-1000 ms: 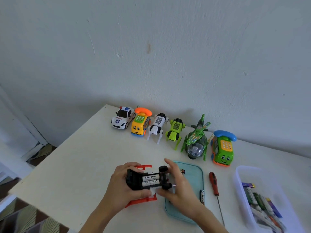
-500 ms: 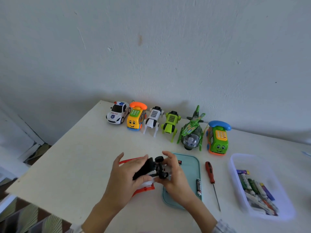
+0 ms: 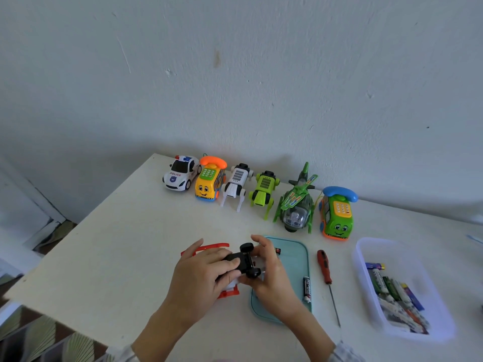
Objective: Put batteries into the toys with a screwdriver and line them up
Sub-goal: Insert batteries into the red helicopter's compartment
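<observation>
It looks like a room in a home: a plain white surface [image 3: 109, 246] against a scuffed painted wall [image 3: 235, 74], toys [image 3: 261, 194] lined beyond the hands, patterned floor covering [image 3: 52, 343] below left.

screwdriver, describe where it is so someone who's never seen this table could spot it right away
Start at the row of toys along the wall and find the green phone toy at its right end. In front of it, between the teal tray and the clear box of batteries, lies the screwdriver. It is the only tool there, with a red handle and a thin metal shaft pointing towards the person.
</observation>
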The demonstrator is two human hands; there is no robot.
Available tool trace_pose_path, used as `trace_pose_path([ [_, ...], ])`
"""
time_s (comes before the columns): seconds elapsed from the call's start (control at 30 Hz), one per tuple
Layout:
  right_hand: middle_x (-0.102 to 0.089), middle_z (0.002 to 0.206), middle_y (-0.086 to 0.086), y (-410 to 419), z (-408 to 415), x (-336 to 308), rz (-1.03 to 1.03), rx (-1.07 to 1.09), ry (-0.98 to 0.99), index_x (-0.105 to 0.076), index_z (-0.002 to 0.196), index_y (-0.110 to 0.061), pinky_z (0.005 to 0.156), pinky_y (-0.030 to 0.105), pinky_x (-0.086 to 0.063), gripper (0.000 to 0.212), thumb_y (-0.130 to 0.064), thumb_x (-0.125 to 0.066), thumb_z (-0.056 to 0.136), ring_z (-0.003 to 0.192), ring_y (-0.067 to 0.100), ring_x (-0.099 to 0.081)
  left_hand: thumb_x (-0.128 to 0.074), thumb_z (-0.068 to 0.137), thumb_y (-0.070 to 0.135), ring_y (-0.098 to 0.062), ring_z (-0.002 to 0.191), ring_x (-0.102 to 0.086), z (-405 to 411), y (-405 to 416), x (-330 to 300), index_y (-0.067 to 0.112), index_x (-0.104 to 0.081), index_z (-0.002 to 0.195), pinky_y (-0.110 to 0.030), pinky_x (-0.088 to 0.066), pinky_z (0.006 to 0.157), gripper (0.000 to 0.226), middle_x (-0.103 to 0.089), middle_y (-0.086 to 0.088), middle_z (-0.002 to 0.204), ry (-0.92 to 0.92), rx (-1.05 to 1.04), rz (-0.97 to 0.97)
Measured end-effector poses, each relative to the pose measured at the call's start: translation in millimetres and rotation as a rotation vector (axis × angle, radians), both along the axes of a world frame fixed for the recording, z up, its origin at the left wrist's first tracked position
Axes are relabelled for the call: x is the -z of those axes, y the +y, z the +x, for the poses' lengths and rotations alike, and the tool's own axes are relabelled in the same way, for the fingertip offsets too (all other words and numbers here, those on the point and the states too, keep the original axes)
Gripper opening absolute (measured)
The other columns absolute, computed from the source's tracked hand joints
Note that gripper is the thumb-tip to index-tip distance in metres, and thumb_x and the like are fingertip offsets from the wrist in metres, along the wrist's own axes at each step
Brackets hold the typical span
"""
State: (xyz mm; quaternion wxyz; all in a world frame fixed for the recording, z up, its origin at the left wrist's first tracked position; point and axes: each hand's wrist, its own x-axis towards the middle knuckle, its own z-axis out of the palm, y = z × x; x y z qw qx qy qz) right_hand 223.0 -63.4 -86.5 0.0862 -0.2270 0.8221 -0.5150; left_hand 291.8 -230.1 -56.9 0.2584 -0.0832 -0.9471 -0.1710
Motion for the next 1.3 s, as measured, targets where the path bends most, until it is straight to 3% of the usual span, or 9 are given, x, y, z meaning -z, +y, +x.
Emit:
trace_pose_path([
  [0.23,-0.062,0.106,-0.021,-2,-1,-5,-0.008,-0.006,-0.018,-0.032,0.125,-0.044,0.089,0.038,-0.048,0.076,-0.016,-0.078,0.072,0.1,0.009,-0.06,-0.057,0.076,0.048,-0.006,0.078,-0.067,-1,-1,-10,0.028,-0.077,0.089,-0.023,-0.053,0.064,0.031,-0.072,0.014,0.089,-0.09,-0.011,0.082],
  [0.43,-0.046,0.129,-0.018,12,6,-18,-0.098,0.07,-0.088,-0.037,0.127,-0.039,0.085,0.007,-0.039,0.076,-0.024,-0.083,0.069,0.114,-0.009,-0.044,-0.056,0.074,0.05,0.001,0.083,-0.062,7,0,-17,0.032,-0.076,0.087,-0.013,-0.045,0.067,0.03,-0.071,0.019,0.091,-0.15,-0.057,0.162],
  [0.53,-0.04,0.132,-0.025,24,11,-22,-0.121,0.079,-0.113,-0.036,0.132,-0.034,0.091,0.001,-0.03,0.081,-0.022,-0.084,0.068,0.119,-0.019,-0.032,-0.058,0.073,0.053,0.003,0.091,-0.062,17,-4,-15,0.034,-0.076,0.094,-0.02,-0.052,0.071,0.034,-0.071,0.021,0.096,-0.151,-0.113,0.346],
  [0.63,-0.048,0.126,-0.027,29,15,-23,-0.154,0.054,-0.151,-0.036,0.127,-0.04,0.103,0.015,-0.033,0.083,-0.028,-0.086,0.062,0.122,-0.008,-0.041,-0.062,0.07,0.053,0.0,0.092,-0.064,26,-6,-22,0.043,-0.068,0.106,-0.024,-0.053,0.073,0.038,-0.069,0.024,0.098,-0.135,-0.125,0.548],
  [0.8,-0.053,0.122,-0.023,33,28,-43,-0.288,0.013,-0.227,-0.026,0.134,-0.038,0.102,0.029,-0.044,0.096,-0.057,-0.083,0.058,0.115,0.003,-0.053,-0.083,0.072,0.036,-0.009,0.09,-0.068,30,1,-48,0.038,-0.073,0.1,-0.016,-0.051,0.077,0.03,-0.073,0.013,0.093,-0.069,-0.057,0.791],
  [1.0,-0.058,0.127,0.005,44,29,-74,-0.433,-0.028,-0.277,-0.019,0.141,-0.034,0.098,0.047,-0.047,0.102,-0.031,-0.087,0.065,0.111,0.027,-0.061,-0.074,0.07,0.007,-0.021,0.073,-0.073,8,27,-93,0.033,-0.079,0.086,-0.025,-0.058,0.06,0.031,-0.076,-0.008,0.086,-0.108,0.1,1.209],
  [1.07,-0.063,0.12,0.015,47,31,-86,-0.489,-0.074,-0.322,-0.036,0.136,-0.023,0.099,0.052,-0.045,0.084,-0.023,-0.085,0.069,0.11,0.035,-0.061,-0.088,0.055,0.026,-0.021,0.078,-0.073,-4,35,-102,0.027,-0.08,0.086,-0.026,-0.057,0.06,0.032,-0.075,-0.01,0.093,-0.137,0.15,1.381],
  [1.13,-0.064,0.119,0.02,51,35,-97,-0.573,-0.099,-0.34,-0.045,0.131,-0.01,0.098,0.047,-0.047,0.067,-0.011,-0.08,0.074,0.112,0.037,-0.06,-0.096,0.032,0.045,-0.023,0.081,-0.073,-17,44,-106,0.023,-0.079,0.089,-0.03,-0.059,0.06,0.064,-0.075,-0.011,0.096,-0.188,0.206,1.472],
  [1.3,-0.065,0.117,0.018,66,40,-119,-0.687,0.047,-0.328,-0.042,0.13,-0.009,0.087,0.043,-0.053,0.062,0.005,-0.071,0.078,0.107,0.036,-0.063,-0.064,0.082,0.01,-0.022,0.069,-0.072,-42,73,-120,0.015,-0.072,0.095,-0.035,-0.059,0.057,0.016,-0.075,-0.007,0.081,-0.317,0.185,1.534],
])
